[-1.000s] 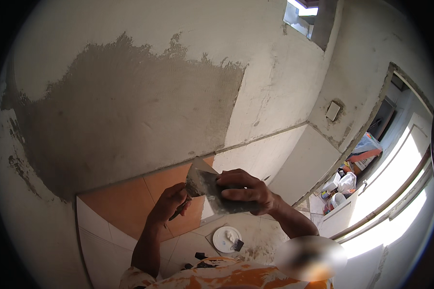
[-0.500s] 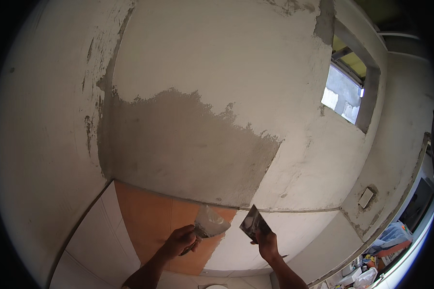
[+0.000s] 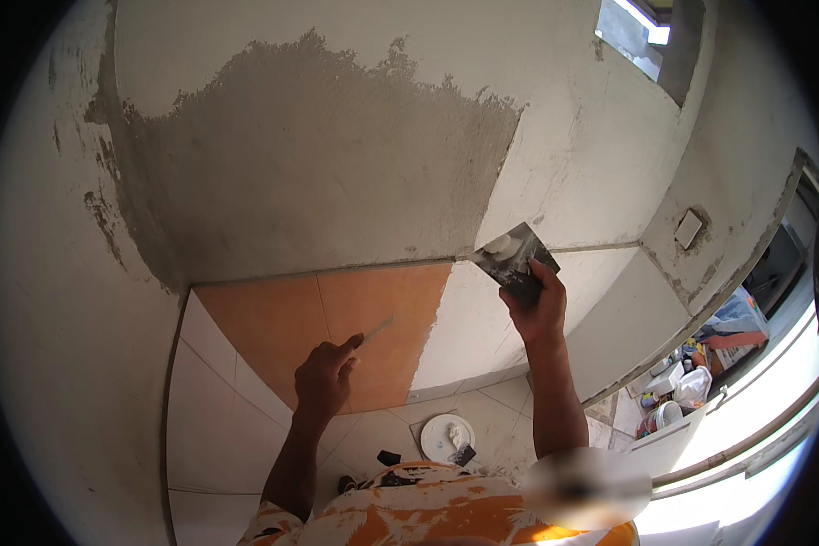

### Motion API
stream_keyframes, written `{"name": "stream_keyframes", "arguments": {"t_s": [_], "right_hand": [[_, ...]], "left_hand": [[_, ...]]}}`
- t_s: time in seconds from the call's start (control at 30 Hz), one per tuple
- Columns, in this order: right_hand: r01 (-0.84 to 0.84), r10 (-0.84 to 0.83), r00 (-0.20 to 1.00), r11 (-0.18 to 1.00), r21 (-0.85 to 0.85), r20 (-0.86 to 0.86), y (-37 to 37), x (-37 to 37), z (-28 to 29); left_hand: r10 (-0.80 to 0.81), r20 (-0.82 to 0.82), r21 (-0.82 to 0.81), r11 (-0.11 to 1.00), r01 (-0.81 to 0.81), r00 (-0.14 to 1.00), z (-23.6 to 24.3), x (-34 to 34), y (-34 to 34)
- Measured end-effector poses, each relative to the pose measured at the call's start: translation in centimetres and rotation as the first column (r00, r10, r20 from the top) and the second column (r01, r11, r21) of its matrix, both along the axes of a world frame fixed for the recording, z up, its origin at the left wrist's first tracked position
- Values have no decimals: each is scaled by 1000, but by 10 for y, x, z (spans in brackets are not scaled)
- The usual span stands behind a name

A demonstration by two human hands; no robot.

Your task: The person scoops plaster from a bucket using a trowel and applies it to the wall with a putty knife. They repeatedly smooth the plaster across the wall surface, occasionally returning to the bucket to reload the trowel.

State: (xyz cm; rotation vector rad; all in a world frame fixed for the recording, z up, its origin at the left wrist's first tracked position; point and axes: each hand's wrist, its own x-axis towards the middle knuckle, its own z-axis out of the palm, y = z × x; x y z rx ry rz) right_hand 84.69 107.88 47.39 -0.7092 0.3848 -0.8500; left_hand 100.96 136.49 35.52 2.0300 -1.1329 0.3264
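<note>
My left hand [image 3: 326, 375] is closed round the handle of a putty knife [image 3: 376, 331]. Its wide blade is turned nearly edge-on in front of the orange wall tiles [image 3: 282, 309]. To the right, my right hand [image 3: 539, 308] grips a flat, dark square plate [image 3: 539, 266] by its lower edge. White putty [image 3: 504, 244] lies on the plate's upper part. Behind both tools rises a wall with a bare grey plaster patch [image 3: 337, 173] and a white coated area [image 3: 573, 173] beside it.
On the tiled floor below stands a round white tub [image 3: 435, 449] with putty in it. A window opening [image 3: 637, 45] is at upper right. Bags and containers [image 3: 692, 387] crowd the right side near a doorway. A small white box [image 3: 688, 229] sits in the right wall.
My view has tipped downward, bringing the floor and tub into sight. The putty knife has turned from face-on to nearly edge-on. The right hand's plate has tilted, with putty visible on it.
</note>
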Motion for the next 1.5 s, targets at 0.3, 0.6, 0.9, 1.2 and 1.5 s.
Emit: {"name": "stream_keyframes", "arguments": {"t_s": [0.3, 0.6, 0.9, 1.2, 1.5], "right_hand": [[236, -217, 951, 969, 67, -219, -71, 93, -100], [352, -337, 895, 936, 0, -294, -93, 147, -38], [295, -384, 853, 914, -279, -353, -124, 154, 145], [331, -580, 798, 649, -685, -164, -81, 114, 284], [412, -430, 849, 903, -125, -307, -113, 75, -35]], "left_hand": [[-79, -618, 50, 989, 139, 782, -114, 15, 38], [-104, -712, 6, 988, 155, 695, -126, 43, 45], [-151, -760, -25, 979, 204, 632, -132, 42, 41], [-269, -714, -197, 963, 184, 646, -138, 35, 34], [-120, -783, -21, 986, 166, 610, -140, 45, 63]]}}
